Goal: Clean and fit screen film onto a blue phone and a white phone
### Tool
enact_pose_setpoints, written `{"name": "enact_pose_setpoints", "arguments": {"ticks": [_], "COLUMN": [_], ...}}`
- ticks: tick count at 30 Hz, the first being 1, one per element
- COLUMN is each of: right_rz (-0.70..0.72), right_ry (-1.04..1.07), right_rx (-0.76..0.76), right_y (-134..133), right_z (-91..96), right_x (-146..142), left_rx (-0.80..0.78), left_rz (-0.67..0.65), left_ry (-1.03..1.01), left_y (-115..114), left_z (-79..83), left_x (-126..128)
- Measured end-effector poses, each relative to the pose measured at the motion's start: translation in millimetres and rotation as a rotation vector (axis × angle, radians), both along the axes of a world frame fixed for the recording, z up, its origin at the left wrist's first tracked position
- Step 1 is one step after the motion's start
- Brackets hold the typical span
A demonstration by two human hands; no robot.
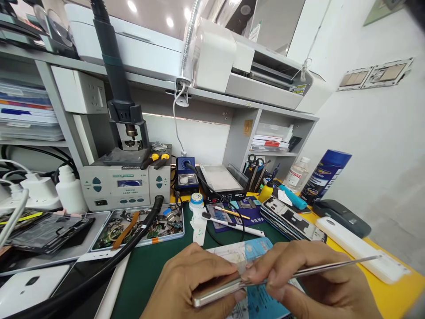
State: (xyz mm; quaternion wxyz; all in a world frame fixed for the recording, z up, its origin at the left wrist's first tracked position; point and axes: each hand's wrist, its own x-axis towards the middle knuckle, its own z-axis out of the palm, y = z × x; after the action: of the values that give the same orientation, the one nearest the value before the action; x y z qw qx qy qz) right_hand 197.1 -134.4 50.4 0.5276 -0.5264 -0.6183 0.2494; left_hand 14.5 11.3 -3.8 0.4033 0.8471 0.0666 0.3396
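Observation:
My left hand (186, 283) is closed around a thin silver phone (215, 293), held on edge low in the middle of the view. My right hand (308, 279) is pinched on long metal tweezers (335, 265). Their handle points right, and their tips meet the phone's upper edge between my fingers. Under both hands lies a blue and white card (252, 252) on a green mat (149, 266).
A grey rework station (126, 184) with its hot-air handle stands at back left. A black hose (133, 239) crosses a tray of small parts (142, 226). Opened phones (292, 221), a blue spray can (327, 175) and a white slab (361, 250) lie on the right.

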Motion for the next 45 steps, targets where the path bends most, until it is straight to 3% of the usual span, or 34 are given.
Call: {"name": "enact_pose_setpoints", "arguments": {"ticks": [26,32,38,45], "right_rz": [-0.020,-0.092,-0.015,-0.036], "right_ry": [-0.029,0.044,-0.017,-0.023], "right_rx": [0.056,0.066,0.070,0.046], "right_y": [-0.1,1.2,4.2,0.4], "right_z": [5.6,3.1,9.5,3.4], "right_x": [1.6,-5.4,-8.8,-5.0], "left_rx": [-0.028,0.010,0.030,0.048], "left_rz": [-0.006,-0.002,-0.001,0.002], "left_ry": [-0.005,0.020,0.070,0.073], "left_y": [-1.1,-0.4,0.2,1.7], "left_z": [-1.1,2.8,4.6,3.8], "left_x": [0.5,-0.4,-1.9,-1.3]}}
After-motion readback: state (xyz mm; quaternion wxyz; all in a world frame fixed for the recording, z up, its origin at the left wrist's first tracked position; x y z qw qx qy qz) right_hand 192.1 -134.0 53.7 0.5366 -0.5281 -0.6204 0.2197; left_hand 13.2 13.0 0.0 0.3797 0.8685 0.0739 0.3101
